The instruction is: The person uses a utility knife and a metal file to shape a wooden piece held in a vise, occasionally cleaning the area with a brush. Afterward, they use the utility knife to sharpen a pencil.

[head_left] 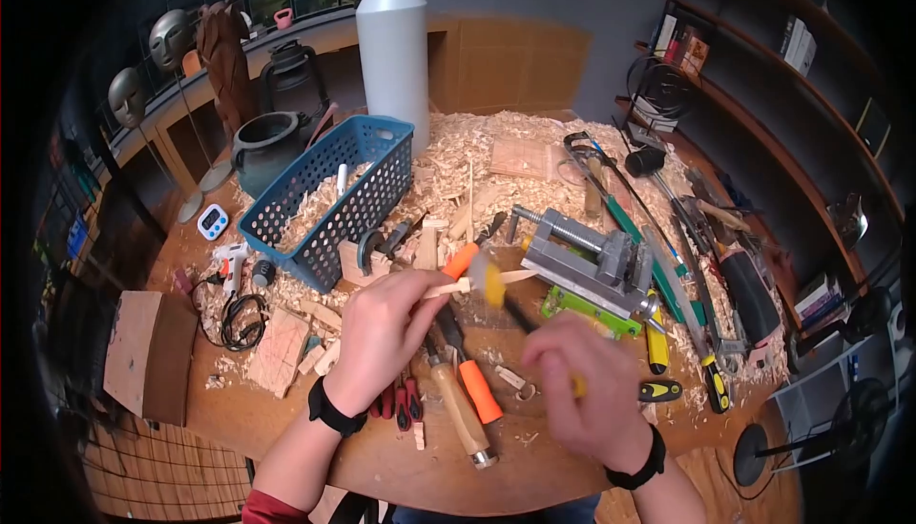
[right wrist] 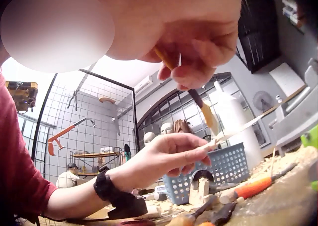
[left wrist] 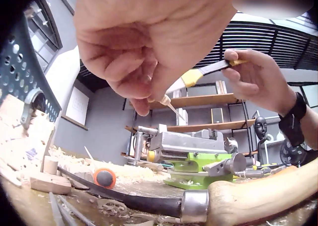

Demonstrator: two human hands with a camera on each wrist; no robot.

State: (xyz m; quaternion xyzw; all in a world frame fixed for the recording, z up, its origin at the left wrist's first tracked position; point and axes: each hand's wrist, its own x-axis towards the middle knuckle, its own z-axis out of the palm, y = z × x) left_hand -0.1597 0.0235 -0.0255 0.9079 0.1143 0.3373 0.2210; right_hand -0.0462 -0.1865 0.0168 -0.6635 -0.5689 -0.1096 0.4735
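Head view: one slender wooden piece [head_left: 515, 277], pale, raised above the middle of the table [head_left: 382, 459], its tapered end toward the vise. Left hand [head_left: 386, 324]: mine, narrow grip, thumb and fingertips pinching the piece. Right hand [head_left: 609, 414]: mine, fingers curled round a yellow-and-black tool [head_left: 491, 286], its pale working end blurred and close beside the wood; contact cannot be told.

Step in hand, as I judge it: small strokes along the piece. Such a stroke calls for a firm pinch, a light angle and fingertips clear of the working end.

Table, near edge: one wooden-handled tool [head_left: 459, 411], beside it one orange handle [head_left: 480, 392]. Right of centre: grey vise [head_left: 592, 268] on a green base [head_left: 571, 308]. Right edge: assorted hand tools, a yellow-and-black handle [head_left: 716, 384] among them. Far edge: heaped shavings [head_left: 458, 147], white bottle-shaped form [head_left: 393, 61]. Left side: blue perforated basket [head_left: 367, 211] containing shavings, glue gun [head_left: 231, 268]; near left corner, wooden block [head_left: 170, 357].

Room: bookshelves [head_left: 754, 78] to the right; metallic mask heads [head_left: 127, 97] on stands to the left.
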